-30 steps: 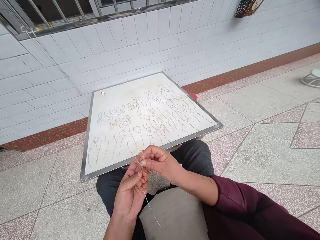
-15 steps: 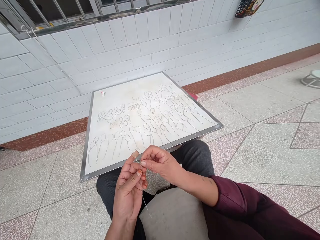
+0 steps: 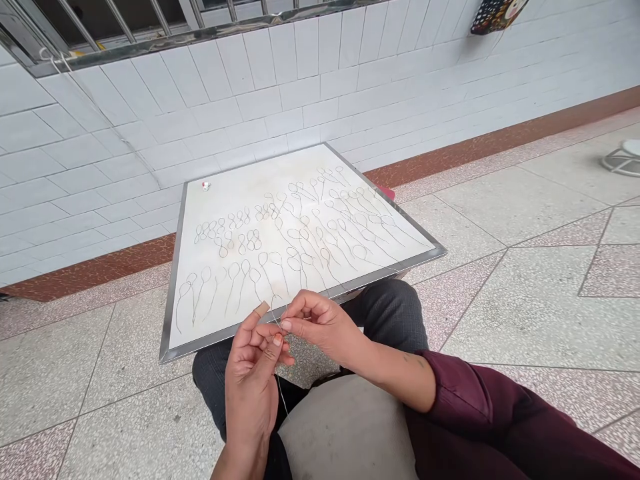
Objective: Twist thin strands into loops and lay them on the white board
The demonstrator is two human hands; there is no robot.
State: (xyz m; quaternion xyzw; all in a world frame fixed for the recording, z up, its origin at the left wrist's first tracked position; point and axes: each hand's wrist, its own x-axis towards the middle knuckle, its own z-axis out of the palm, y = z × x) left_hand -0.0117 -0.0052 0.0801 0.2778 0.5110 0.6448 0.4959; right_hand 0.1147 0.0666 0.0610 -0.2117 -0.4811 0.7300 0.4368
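Between both hands is a thin wire (image 3: pixel 282 397) with a loop at its upper end and a loose tail hanging below. My left hand (image 3: pixel 257 360) pinches it with thumb and fingers, and its index finger, wrapped at the tip, points up beside the loop. My right hand (image 3: pixel 315 323) pinches the wire near the base of the loop, thumb against index finger. Just beyond the hands, many looped wires (image 3: pixel 245 273) with long tails lie in rows on a white table (image 3: pixel 240 173). Farther back on its left side are several figure-eight wires (image 3: pixel 250 241).
A small red and white object (image 3: pixel 206 186) lies near the table's far left corner. Behind the table rises a white tiled wall (image 3: pixel 280 100) with a barred window. A white stool (image 3: pixel 625 159) stands on the floor at far right, and a patterned bag (image 3: pixel 495 16) hangs above.
My left hand has shifted slightly left, its thumb moving up nearer my right fingertips. The wire's hanging tail has swung left. My right hand stays almost in place.
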